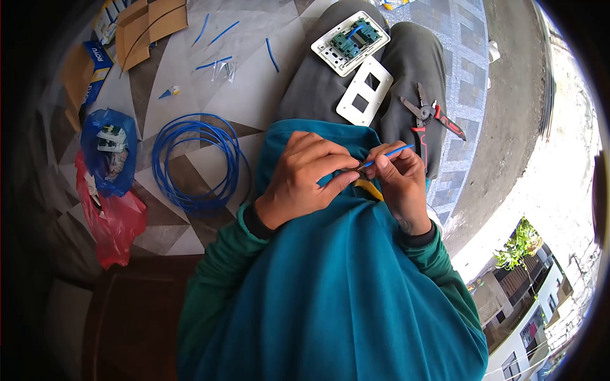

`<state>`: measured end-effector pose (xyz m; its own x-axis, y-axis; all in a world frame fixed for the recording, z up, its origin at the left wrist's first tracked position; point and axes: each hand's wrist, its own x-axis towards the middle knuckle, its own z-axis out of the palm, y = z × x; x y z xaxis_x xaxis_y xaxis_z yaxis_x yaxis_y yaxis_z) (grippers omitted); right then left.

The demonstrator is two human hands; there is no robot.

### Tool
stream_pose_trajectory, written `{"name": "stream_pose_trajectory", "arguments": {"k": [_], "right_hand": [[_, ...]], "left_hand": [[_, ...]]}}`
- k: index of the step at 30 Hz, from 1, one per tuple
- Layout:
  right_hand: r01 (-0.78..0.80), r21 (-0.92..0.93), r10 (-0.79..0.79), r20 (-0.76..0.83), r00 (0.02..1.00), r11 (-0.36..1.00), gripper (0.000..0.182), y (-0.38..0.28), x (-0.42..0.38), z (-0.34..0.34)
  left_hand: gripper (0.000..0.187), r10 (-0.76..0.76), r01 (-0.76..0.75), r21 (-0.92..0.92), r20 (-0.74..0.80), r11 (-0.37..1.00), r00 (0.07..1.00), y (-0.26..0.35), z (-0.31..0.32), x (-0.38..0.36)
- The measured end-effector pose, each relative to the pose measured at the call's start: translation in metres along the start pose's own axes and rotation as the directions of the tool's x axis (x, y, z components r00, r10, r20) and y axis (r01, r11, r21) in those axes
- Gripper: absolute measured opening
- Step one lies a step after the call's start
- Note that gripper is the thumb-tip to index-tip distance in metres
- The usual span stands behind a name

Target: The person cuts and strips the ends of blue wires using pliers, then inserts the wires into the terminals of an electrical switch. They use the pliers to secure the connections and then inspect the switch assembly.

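A short piece of blue electrical wire [399, 151] is pinched between the thumb and fingers of my right hand [401, 184]. My left hand [311, 170] is closed at the wire's inner end, its fingertips covering that end. Just below the fingertips a yellow curved piece [370, 189] lies against my teal shirt, the rest of it hidden. On my lap, beyond the hands, sit a white outlet box [324, 52] with green modules and a blue wire stub, and a white faceplate [363, 92] with two square openings. Red-and-black wire strippers [424, 114] rest spread on my right thigh.
A coil of blue wire [197, 162] lies on the tiled floor at left. Several cut wire pieces [273, 54] and a small clear packet [225, 68] are scattered beyond it. Blue [109, 152] and red plastic bags [114, 222] and an opened cardboard box [143, 32] stand farther left.
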<state>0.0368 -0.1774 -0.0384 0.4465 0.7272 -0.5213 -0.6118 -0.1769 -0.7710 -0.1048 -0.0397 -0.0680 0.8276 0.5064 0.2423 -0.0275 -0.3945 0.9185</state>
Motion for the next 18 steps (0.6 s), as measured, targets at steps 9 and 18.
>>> {"name": "stream_pose_trajectory", "arguments": {"k": [9, 18], "right_hand": [[0.037, -0.042, -0.038, -0.043, 0.998, 0.998, 0.009, -0.001, -0.002, 0.005], [0.111, -0.191, -0.103, 0.056, 0.993, 0.975, 0.01, -0.011, -0.004, 0.008]], "left_hand": [[0.016, 0.099, -0.091, 0.161, -0.041, 0.983, 0.994, 0.006, 0.002, 0.001], [0.006, -0.195, 0.233, -0.347, 0.14, 0.909, 0.971, 0.007, -0.002, -0.003]]}}
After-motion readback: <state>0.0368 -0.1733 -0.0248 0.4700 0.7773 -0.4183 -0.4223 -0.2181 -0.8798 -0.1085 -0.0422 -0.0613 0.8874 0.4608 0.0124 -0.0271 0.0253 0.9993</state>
